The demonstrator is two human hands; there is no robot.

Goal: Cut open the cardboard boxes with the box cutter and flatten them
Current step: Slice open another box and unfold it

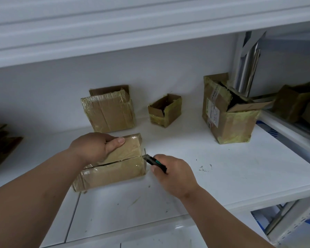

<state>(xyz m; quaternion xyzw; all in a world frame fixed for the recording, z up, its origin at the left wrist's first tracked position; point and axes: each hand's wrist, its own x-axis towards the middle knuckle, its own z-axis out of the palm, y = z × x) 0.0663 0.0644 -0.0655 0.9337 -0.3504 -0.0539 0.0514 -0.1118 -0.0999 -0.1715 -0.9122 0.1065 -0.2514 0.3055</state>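
While our left hand [95, 146] is gripping the taped box [113, 163] on the white shelf [222, 169], our right hand [174, 173] is holding the box cutter [155, 162] at the box's right end.

Our left fingers are curling over the far edge of the box, hidden behind it, with the thumb [115, 143] lying flat on the top; a slit is running along the lid just below that thumb. Our right fingers are wrapping tightly round the black and green cutter, its tip touching the box's upper right corner, just beyond our knuckles. Farther back from our fingertips we are seeing a flat taped box [108, 112] leaning on the wall, a small open box [165, 110], and a tall open box [228, 111] off to the right.
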